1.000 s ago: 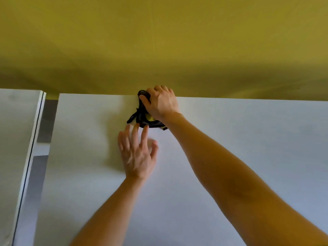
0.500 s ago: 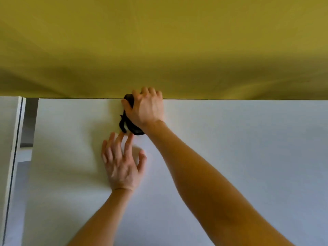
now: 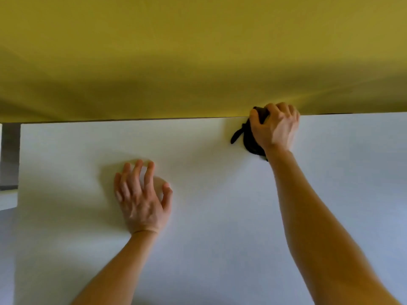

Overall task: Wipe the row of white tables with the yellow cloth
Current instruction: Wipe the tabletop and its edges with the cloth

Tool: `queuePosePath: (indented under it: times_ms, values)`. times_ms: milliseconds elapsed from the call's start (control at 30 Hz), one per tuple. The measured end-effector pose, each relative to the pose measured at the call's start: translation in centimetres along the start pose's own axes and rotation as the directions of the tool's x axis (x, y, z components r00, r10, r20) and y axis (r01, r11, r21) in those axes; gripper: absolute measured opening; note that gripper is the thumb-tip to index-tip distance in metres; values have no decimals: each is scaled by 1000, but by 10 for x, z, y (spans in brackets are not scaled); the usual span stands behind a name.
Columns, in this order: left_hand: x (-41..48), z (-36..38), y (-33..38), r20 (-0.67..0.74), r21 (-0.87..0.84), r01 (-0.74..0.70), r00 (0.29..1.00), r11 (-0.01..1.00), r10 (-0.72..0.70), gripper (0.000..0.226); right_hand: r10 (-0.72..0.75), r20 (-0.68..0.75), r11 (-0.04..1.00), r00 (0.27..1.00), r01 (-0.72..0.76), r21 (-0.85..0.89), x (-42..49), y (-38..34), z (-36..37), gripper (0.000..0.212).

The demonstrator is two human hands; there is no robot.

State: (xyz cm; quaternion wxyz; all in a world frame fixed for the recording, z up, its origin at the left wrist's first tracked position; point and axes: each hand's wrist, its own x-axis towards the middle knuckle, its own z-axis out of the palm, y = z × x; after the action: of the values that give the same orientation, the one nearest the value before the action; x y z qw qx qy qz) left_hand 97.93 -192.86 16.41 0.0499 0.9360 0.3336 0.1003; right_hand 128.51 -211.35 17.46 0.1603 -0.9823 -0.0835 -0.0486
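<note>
Panel (image 3: 198, 51): yellow, standing right behind the table's far edge. The right knuckles look to be against it, so a hard stroke could scrape them or nudge it.
Table (image 3: 220, 249): white. The strip under the panel is easily missed by a thick bundle.
Gap (image 3: 10, 155): dark, at the table's left end. A stroke carried that way could run the cloth off the edge.
Left hand (image 3: 143, 199): flat on the top, fingers spread, holding nothing. Leaning on it may leave prints, or it may slip if the surface is damp.
Right hand (image 3: 275, 126): fingers curled round the cloth, arm at full reach, so pressure is likely weak.
Cloth (image 3: 251, 144): bunched on the table at the far edge. It reads dark here, with no yellow showing. A small contact patch risks streaks.
Tail (image 3: 236, 135): a loose end sticking out to the left that could drag.
</note>
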Motion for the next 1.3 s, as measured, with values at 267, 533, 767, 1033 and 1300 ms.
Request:
queuePosePath:
  times_ms: [267, 533, 767, 1033, 1300]
  values:
    - [-1, 1, 1, -25, 19, -7, 1000, 1000, 7, 56, -494, 262, 867, 829, 449, 215, -78, -223, 55, 42]
    - [1, -2, 3, 1, -16, 12, 1000, 1000, -12, 56, -308, 85, 940, 948, 289, 180, 10, 0, 5, 41]
    - [1, 0, 1, -12, -6, -7, 1000, 1000, 7, 56, -182, 109, 981, 977, 172, 95, -45, -130, 37, 44]
    - [0, 2, 1, -35, 27, -13, 999, 1000, 14, 55, -462, 221, 873, 859, 397, 283, -56, -174, 60, 43]
    - [0, 0, 1, -10, -4, -6, 1000, 1000, 6, 57, 34, -31, 995, 999, -31, 96, 28, 58, -1, 45]
